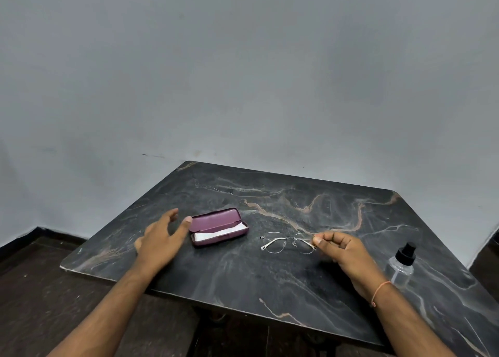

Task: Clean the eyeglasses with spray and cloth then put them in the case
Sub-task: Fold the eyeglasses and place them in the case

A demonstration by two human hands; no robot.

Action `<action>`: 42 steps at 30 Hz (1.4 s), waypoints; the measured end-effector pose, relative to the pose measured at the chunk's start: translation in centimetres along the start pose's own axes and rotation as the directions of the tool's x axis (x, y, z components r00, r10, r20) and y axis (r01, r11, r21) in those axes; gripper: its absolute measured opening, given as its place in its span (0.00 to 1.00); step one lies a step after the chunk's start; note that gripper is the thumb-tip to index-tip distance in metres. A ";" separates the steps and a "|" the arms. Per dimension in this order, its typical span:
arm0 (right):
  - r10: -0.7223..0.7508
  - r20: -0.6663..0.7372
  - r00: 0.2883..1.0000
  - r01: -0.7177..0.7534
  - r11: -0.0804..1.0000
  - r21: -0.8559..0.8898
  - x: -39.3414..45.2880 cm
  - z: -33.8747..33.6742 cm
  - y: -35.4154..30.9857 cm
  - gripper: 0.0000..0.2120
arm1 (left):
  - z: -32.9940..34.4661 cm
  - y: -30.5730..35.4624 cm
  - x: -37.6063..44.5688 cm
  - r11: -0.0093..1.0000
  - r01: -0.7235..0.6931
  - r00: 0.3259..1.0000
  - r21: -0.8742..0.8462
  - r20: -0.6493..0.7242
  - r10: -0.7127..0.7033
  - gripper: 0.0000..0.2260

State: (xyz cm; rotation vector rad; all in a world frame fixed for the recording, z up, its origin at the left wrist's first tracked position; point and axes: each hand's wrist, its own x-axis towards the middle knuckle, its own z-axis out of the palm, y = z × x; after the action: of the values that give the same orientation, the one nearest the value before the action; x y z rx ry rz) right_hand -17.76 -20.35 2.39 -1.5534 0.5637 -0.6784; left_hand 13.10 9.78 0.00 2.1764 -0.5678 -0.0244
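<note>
On a table (243,275), an open case (218,227) with a cloth (220,233) inside lies left, eyeglasses (287,243) at centre, a spray bottle (402,262) far right.

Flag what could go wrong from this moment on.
The right hand pinches the thin wire eyeglasses by one end only; lifted that way, the frame may twist or slip from the grip. The spray bottle stands just beside the right wrist, so a sweep back could topple it. The left hand hovers at the open case, whose white cloth must come out first.
</note>
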 end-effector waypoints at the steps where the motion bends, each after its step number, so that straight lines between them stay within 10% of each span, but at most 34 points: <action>1: 0.003 -0.002 1.000 -0.003 1.000 0.006 0.2 0.3 -0.2 0.05 | 0.1 0.3 0.0 0.997 -0.020 0.999 0.077 0.051 0.016 0.38; 9: 0.007 -0.076 0.997 -0.003 0.999 0.046 0.1 1.0 -0.9 0.07 | 0.8 0.8 0.2 0.946 -0.271 0.940 0.175 0.258 0.222 0.24; 24: 0.020 -0.119 0.993 -0.016 0.999 0.032 -3.5 -0.8 -1.1 0.01 | 8.7 9.0 -4.0 0.888 -0.454 0.767 -0.070 0.477 0.430 0.33; 42: -0.085 -0.093 0.992 0.064 0.976 -0.210 -4.8 -0.6 0.8 0.01 | 9.3 8.5 -4.4 0.847 -0.522 0.736 -0.098 0.451 0.506 0.37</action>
State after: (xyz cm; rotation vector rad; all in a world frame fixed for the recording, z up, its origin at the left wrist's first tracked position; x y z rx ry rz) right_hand -21.51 -17.43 1.21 -1.7486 0.6718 -0.7787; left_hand 3.83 0.18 -0.18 1.9703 -1.4481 -0.2426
